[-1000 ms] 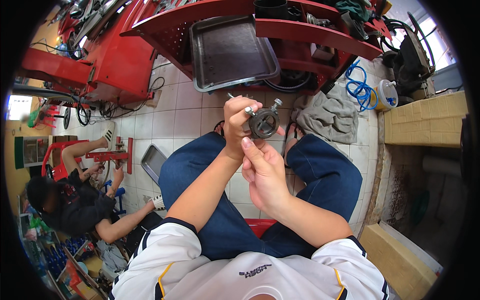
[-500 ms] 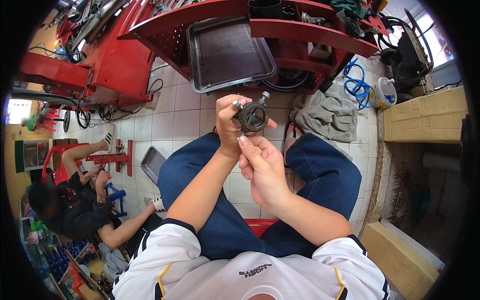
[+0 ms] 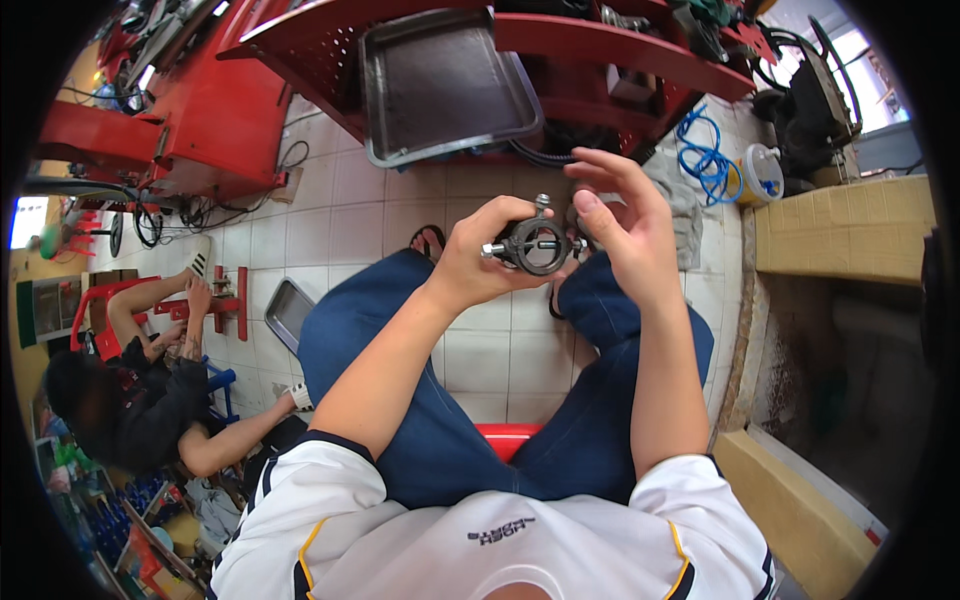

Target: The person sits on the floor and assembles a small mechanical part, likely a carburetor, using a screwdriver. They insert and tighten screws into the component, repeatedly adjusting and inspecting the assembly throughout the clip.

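A dark round metal clamp-like part (image 3: 517, 240) with an open middle and silver bolts around its rim is held up above my knees. My left hand (image 3: 472, 265) is closed round it from the left. One bolt (image 3: 542, 203) stands out at the top, another (image 3: 492, 250) on the left, and a third (image 3: 579, 245) points to the right. Just right of the part, my right hand (image 3: 640, 235) is raised with its fingers stretched and apart, and I see nothing in it. Whether its edge touches the right bolt, I cannot tell.
Ahead, a metal tray (image 3: 440, 100) rests on a red tool cart (image 3: 640, 55). A blue hose (image 3: 705, 160) and a white bucket (image 3: 762, 175) stand right. A smaller tray (image 3: 291, 312) lies on the tiles at left, near a seated person (image 3: 150, 400). Cardboard (image 3: 840, 225) lines the right.
My right hand has left the bolt at the near side of the part, moved up and right, and opened. The part has turned in my left hand and shifted slightly right and nearer.
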The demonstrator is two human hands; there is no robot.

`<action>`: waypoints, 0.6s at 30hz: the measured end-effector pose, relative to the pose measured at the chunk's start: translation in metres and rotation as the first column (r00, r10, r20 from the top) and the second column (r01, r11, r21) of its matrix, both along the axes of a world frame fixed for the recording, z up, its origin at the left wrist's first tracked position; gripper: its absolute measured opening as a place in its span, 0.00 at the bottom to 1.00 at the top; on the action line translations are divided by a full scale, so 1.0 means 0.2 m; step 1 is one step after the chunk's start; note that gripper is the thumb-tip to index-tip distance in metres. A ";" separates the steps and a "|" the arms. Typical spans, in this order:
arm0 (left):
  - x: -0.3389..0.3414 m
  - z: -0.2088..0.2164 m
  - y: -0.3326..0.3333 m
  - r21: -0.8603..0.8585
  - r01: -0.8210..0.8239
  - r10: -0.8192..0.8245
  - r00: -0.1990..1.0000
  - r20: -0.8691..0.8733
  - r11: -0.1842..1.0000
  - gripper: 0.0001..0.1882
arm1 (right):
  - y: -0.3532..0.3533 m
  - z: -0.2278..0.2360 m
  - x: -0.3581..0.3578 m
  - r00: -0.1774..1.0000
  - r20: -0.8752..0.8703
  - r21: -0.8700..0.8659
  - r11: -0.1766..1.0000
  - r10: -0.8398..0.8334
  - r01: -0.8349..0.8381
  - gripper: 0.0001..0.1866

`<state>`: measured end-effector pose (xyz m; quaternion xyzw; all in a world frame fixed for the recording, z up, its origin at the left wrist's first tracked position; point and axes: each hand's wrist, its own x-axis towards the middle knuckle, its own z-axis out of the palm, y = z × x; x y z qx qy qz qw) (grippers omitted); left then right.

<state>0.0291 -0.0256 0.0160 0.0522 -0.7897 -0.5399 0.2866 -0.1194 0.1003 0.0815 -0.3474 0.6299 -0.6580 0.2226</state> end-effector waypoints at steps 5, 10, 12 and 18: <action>-0.01 -0.03 0.08 -0.015 0.082 -0.083 0.996 -0.026 0.996 0.36 | 0.09 0.00 -0.05 0.956 -0.001 0.111 0.950 0.293 -0.291 0.08; -0.03 -0.02 0.10 -0.072 0.056 -0.057 0.998 -0.002 0.996 0.38 | 0.07 -0.03 -0.05 0.978 -0.058 0.152 0.970 0.202 -0.191 0.07; -0.02 -0.01 0.10 -0.081 0.050 -0.049 0.999 0.019 0.995 0.39 | 0.07 -0.04 -0.05 0.976 -0.109 0.145 0.974 0.190 -0.174 0.07; 0.00 0.01 0.09 0.035 0.041 -0.044 0.992 0.114 0.999 0.42 | 0.06 -0.04 -0.05 0.984 -0.092 0.206 0.970 0.152 -0.131 0.08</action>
